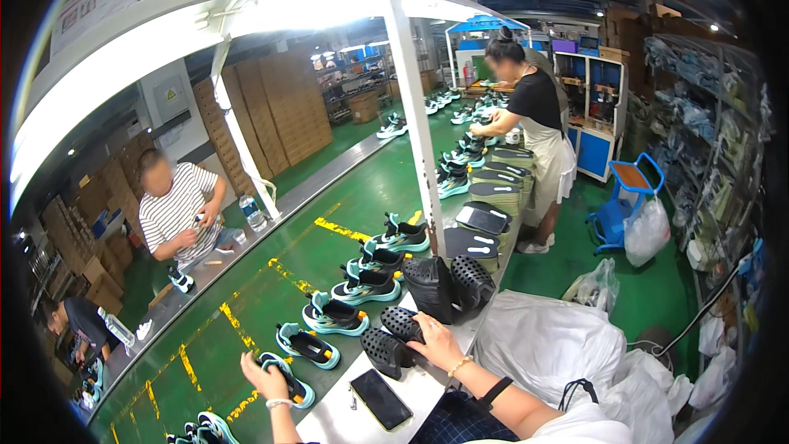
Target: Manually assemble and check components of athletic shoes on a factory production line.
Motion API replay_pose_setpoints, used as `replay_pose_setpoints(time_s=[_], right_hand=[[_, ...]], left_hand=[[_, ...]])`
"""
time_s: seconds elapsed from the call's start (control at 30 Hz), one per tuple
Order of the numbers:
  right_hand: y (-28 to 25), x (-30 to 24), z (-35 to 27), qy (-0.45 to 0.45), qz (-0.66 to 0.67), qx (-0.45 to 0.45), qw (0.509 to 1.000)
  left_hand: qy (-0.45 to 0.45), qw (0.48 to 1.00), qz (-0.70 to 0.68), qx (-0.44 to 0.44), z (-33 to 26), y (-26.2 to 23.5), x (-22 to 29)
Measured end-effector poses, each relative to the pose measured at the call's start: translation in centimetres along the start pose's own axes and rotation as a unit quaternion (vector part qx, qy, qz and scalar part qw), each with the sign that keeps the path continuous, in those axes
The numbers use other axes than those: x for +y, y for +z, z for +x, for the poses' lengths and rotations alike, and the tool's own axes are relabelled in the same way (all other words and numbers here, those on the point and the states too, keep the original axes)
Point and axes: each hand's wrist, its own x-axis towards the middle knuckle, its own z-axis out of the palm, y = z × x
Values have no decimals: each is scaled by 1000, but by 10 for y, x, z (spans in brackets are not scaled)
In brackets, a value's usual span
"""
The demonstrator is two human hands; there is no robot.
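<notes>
My right hand (438, 347) grips a black perforated clog (403, 324) at the edge of the white work surface (329, 421). A second clog (386, 353) of the same kind lies right beside it. My left hand (269, 380), fingers apart, is at the near side of a black and light-blue sneaker (293, 386) on the green belt; whether it touches the shoe is hard to tell. Another sneaker (308, 347) sits just beyond. Between my arms lie a black phone (380, 400) and a small metal piece (353, 399).
Several sneakers (366, 286) line the green conveyor (271, 296). More black clogs (472, 279) stand by a white post (408, 115). A person (526, 107) works farther up the line; two others sit across. White plastic bags (546, 345) fill the right side, near a blue stool (625, 197).
</notes>
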Motion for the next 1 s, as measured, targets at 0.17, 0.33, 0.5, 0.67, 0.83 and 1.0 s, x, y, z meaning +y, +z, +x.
replay_pose_setpoints(time_s=[0.17, 0.33, 0.5, 0.67, 0.83, 1.0], right_hand=[[-13, -31, 26, 19, 89, 29, 995], [-27, -87, 62, 40, 267, 29, 962], [17, -141, 66, -29, 205, -148, 967], [95, -177, 72, -132, 71, -275, 950], [161, -209, 89, -151, -6, -288, 946], [203, -225, 88, -244, -212, -278, 905]], left_hand=[[42, 968, 64, -239, -17, -3, 92], [55, 943, 152, -291, -29, 41, 57], [97, 940, 217, -244, -30, 8, 44], [101, 934, 253, -233, -62, -13, 37], [97, 927, 269, -240, -66, -30, 36], [73, 925, 251, -275, -62, -31, 27]])
